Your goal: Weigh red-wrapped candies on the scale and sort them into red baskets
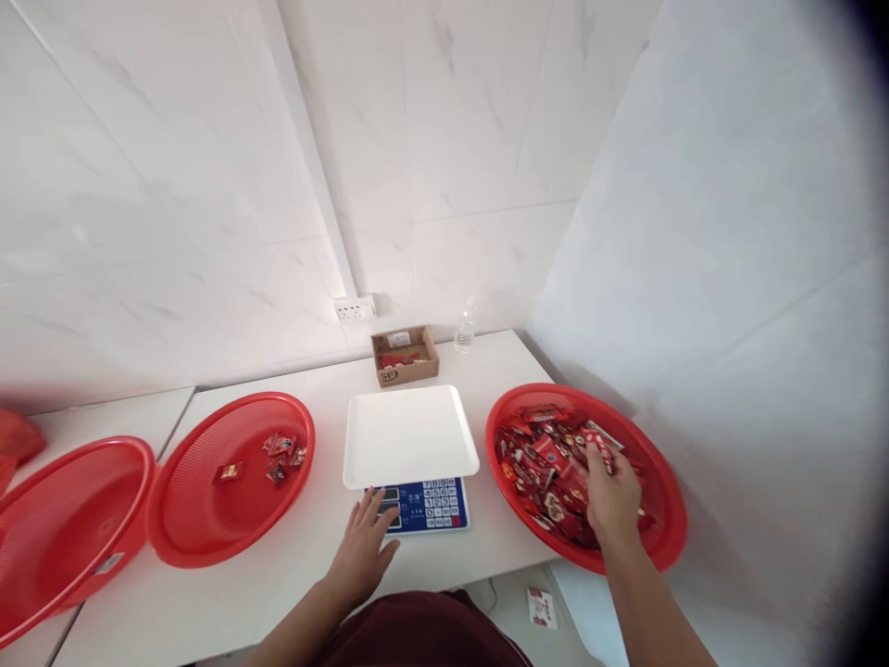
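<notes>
My right hand is over the right red basket, its fingers closed on a red candy packet. Many red-wrapped candies fill that basket below it. My left hand lies with fingers spread at the left side of the blue keypad of a digital scale, partly covering its displays. The scale's white weighing tray has nothing on it.
Left of the scale stands a red basket with several wrapped candies in it. Another red basket is farther left. A cardboard box and a clear plastic bottle stand by the wall. A printed card lies below the table.
</notes>
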Motion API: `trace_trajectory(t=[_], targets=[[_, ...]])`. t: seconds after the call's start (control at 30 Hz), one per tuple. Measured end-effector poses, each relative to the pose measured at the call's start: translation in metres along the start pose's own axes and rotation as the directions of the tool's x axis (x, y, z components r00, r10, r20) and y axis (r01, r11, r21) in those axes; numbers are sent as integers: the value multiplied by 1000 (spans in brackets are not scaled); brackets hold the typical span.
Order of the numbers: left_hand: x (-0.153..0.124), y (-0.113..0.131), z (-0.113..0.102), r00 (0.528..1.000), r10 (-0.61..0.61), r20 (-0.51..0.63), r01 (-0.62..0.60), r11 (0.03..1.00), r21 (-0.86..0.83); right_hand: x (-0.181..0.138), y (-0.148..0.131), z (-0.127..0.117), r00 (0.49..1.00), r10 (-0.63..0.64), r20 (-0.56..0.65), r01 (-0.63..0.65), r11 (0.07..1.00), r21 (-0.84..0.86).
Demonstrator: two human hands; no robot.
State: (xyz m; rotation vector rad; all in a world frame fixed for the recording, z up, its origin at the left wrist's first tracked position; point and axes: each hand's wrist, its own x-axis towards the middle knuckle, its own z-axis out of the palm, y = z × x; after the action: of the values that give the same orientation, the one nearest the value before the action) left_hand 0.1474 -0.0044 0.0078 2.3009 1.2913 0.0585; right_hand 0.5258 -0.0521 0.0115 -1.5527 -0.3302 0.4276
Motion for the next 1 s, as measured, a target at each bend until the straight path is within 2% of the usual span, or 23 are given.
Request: trace_trajectory(t=[0.07,0.13,0.23,0.37,0.43,0.57,0.67,0.8,0.9,1.0], targets=[[0,1,-7,1000,-1,20,3,994,-108,-20,-9,17,994,110,28,-113,983,146],[-1,3,-14,999,-2,43,13,966,-258,-49,-16,38,955,225,192,-266,936,229],[-1,6,-23,995,-34,93,78,847,-525,-100,-23,73,812,357,462,-498,836,229],[0,8,-36,987,-16,161,145,528,-837,-161,-31,109,601,474,643,-715,678,168],[-1,8,-46,981,6,196,178,389,-904,-181,-35,121,512,497,701,-772,625,121],[-7,3,-66,957,-80,279,290,249,-924,-199,-41,136,400,494,772,-798,602,28],[-10,-6,-76,942,-136,306,315,52,-948,-202,-38,142,379,529,760,-793,609,-28],[-13,-22,-83,933,-133,335,308,-187,-933,-202,-28,146,411,592,693,-779,623,-70],[-14,-31,-88,934,-109,340,302,-270,-914,-203,-24,148,419,605,677,-759,643,-105],[-15,-35,-90,937,-97,336,295,-298,-908,-205,-25,150,418,597,685,-724,675,-146]])
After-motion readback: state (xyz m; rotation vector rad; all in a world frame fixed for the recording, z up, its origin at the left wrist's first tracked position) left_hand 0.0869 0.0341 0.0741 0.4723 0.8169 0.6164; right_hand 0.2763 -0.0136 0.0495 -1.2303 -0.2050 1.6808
